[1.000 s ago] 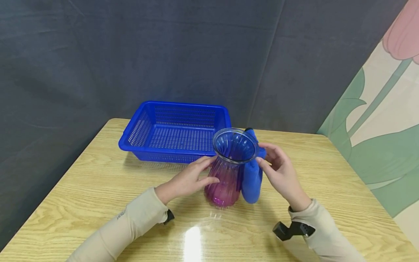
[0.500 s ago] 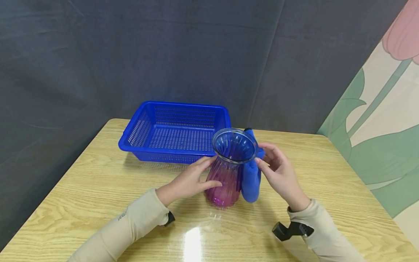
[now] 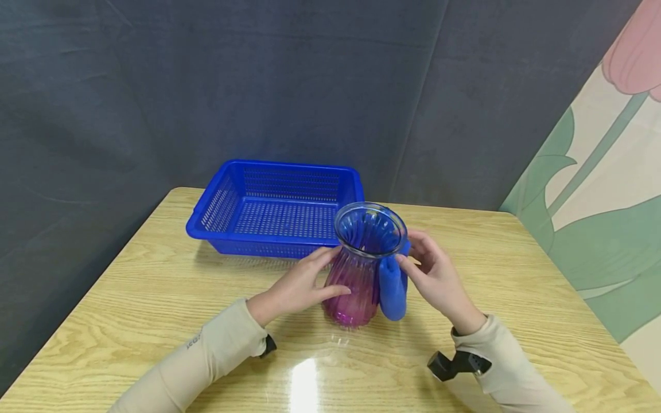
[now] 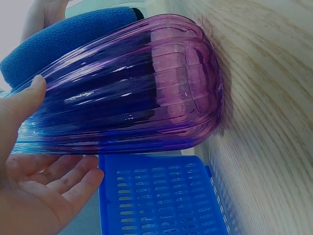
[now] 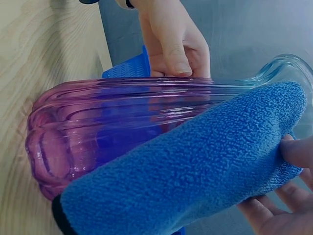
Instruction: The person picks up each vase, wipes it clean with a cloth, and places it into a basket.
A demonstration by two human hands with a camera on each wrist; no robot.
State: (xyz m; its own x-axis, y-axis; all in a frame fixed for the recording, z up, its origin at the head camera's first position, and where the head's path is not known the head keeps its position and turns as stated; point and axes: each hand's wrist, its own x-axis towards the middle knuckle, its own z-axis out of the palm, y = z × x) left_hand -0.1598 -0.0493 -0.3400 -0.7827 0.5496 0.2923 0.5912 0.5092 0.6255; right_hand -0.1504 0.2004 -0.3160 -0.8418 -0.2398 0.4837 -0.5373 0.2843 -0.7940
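Observation:
A ribbed glass vase point(image 3: 356, 307), blue at its flared mouth and pink at its base, stands upright on the table. My left hand point(image 3: 296, 287) holds it round the left side, thumb in front and fingers behind. In my right hand point(image 3: 441, 278) is a folded blue cloth point(image 3: 393, 298), pinched near its upper part between thumb and fingers. The cloth hangs along the vase's right side; in the right wrist view the fuzzy cloth point(image 5: 190, 161) with its black edge covers part of the glass. The left wrist view shows the vase base point(image 4: 195, 88) at the tabletop.
A blue plastic basket point(image 3: 276, 236) with slotted walls stands behind and left of the vase, with nothing in it. The wood-grain table point(image 3: 129, 321) ends at a dark curtain point(image 3: 289, 86). A flower-patterned panel point(image 3: 609, 229) borders the right side.
My right hand has shifted slightly left with the cloth, bringing it closer against the vase. The left hand's thumb has slid slightly right on the glass; the vase stays in place.

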